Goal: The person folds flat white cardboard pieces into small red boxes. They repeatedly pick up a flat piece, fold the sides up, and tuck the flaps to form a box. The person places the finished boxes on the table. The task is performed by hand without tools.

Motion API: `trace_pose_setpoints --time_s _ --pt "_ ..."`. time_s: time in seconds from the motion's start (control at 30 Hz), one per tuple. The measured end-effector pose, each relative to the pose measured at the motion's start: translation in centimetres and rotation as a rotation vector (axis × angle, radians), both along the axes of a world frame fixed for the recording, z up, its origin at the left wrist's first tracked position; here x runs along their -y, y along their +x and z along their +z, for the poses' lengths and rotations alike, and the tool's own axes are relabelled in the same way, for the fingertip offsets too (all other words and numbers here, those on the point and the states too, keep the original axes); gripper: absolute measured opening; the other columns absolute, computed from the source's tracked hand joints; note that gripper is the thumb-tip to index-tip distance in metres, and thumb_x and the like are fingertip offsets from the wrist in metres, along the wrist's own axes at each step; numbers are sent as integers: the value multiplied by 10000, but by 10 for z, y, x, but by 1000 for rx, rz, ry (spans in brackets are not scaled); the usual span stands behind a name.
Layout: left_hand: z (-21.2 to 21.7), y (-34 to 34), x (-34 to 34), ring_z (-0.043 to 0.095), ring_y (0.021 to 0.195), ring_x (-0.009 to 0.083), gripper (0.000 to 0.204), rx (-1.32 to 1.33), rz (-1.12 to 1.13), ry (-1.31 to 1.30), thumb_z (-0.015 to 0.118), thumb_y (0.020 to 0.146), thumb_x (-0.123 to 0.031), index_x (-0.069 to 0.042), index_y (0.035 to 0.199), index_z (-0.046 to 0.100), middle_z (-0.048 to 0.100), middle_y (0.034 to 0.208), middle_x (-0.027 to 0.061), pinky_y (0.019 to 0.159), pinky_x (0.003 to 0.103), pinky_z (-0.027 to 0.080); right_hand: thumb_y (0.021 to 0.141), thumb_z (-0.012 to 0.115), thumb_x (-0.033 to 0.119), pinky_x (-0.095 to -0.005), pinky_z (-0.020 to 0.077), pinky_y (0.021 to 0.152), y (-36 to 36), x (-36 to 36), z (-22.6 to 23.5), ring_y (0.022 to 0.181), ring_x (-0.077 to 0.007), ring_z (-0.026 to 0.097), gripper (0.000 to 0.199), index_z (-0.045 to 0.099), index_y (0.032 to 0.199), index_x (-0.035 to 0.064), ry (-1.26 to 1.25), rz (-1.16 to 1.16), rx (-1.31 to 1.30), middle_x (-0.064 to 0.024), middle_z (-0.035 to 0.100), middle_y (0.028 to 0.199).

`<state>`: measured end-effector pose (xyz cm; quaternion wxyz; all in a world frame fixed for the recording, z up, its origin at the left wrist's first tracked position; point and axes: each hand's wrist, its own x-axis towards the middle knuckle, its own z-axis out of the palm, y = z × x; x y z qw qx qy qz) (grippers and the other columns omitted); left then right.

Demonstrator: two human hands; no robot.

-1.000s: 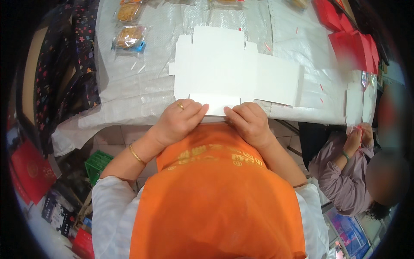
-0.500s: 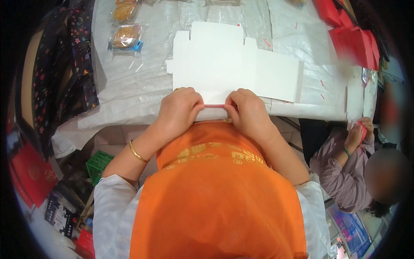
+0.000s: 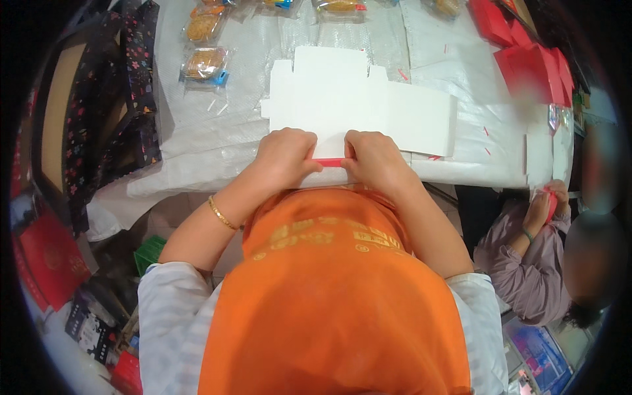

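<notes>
Pinching a thin red strip (image 3: 329, 162) at each end, the left hand (image 3: 284, 157) and right hand (image 3: 374, 158) press the flat white box (image 3: 359, 108).

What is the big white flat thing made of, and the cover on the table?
The white flat thing looks like thin cardboard with a matte face: it lies stiff, with cut tabs and notches along its edges. Both hands, left and right, press a red edge near its front side. The table cover seems to be woven plastic sheeting, whitish, slightly shiny and wrinkled.
</notes>
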<state>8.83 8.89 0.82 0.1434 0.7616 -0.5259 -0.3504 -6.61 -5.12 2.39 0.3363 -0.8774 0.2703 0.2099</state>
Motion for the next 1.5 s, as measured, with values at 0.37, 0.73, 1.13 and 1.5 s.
trace_pose_setpoints --time_s 0.37,0.73,1.13,1.5 --pt "-22 -34 0 630 818 322 242 166 -81 -425 807 777 -211 -85 852 614 626 831 82 701 442 512 841 747 211 -430 543 809 -16 7 -8 919 -342 683 248 668 983 23 -32 99 179 -174 708 936" --pt "-29 -42 -3 612 775 298 162 -64 -49 -555 756 829 -125 -63 900 625 611 824 97 686 393 495 737 796 58 -417 497 886 -83 28 -18 1021 -324 587 373 618 1065 65 -256 61 702 -97 613 1069" --pt "-15 -13 12 481 696 94 155 -512 24 -197 727 911 -130 -12 898 627 548 740 -2 630 259 424 744 789 132 -401 477 864 -80 29 -28 1022 -268 581 422 594 1116 89 -397 236 731 -61 595 1091" --pt "-13 -9 15 587 699 218 179 -438 -41 -143 722 874 -200 -42 877 639 619 758 81 646 339 467 816 679 102 -384 480 784 -79 27 -41 912 -265 589 244 602 1047 76 -471 242 795 -63 593 992"
